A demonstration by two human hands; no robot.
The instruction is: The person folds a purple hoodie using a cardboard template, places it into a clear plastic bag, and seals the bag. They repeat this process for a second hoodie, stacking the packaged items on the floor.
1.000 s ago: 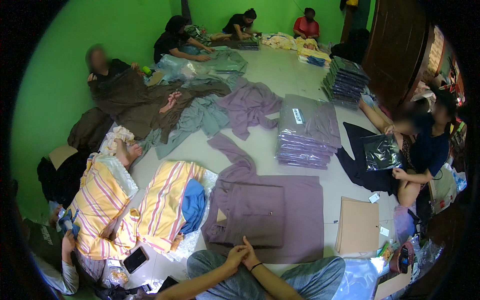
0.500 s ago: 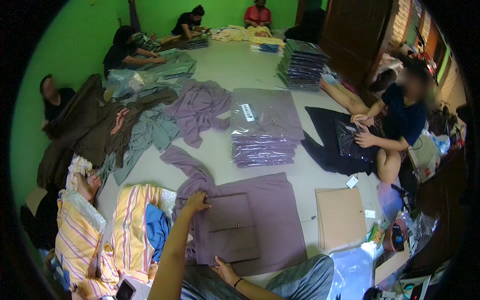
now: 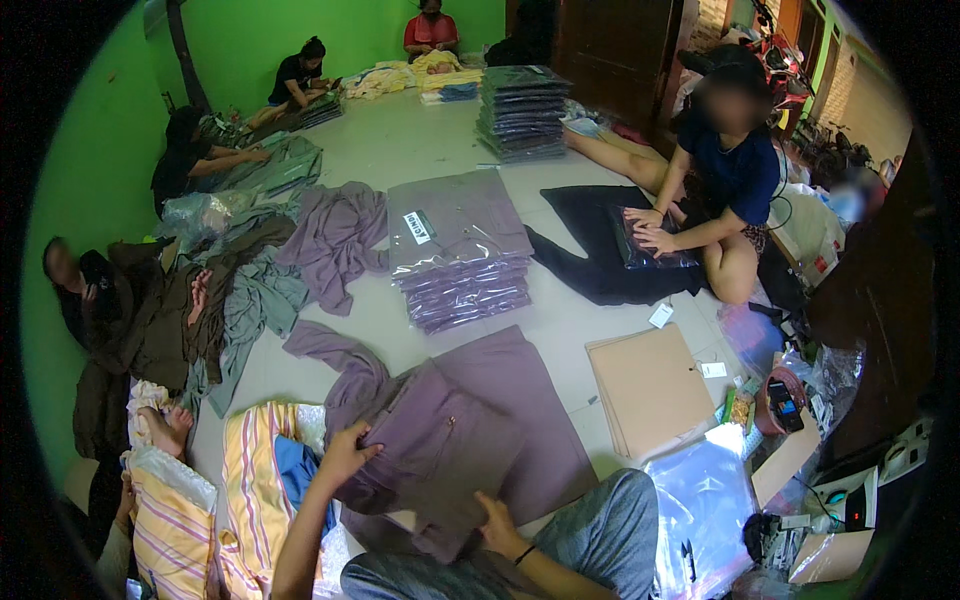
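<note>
A mauve garment [image 3: 440,450] lies partly folded over my lap and the floor, its near part raised and creased. My left hand [image 3: 347,452] grips the upper left edge of the fold, thumb on top. Low on the right side, my right hand [image 3: 500,525] pinches the fold's edge, its fingers partly hidden under the cloth. A small metal fastener shows on the raised part. A small pale tan patch peeks out at its lower edge; I cannot tell what it is. The garment's flat panel [image 3: 535,400] spreads out to the right, and a sleeve [image 3: 340,360] to the left.
Ahead stands a stack of bagged mauve garments [image 3: 460,225]. To the right lie brown cardboard sheets [image 3: 650,385] and clear plastic bags [image 3: 705,500]. Yellow striped cloth [image 3: 255,470] is at my left. A co-worker [image 3: 725,170] presses a bagged dark garment; others sit along the wall.
The fold lay flat as a neat rectangle; now both hands have lifted and tilted it, and its cloth is creased. My view has swung to the right.
</note>
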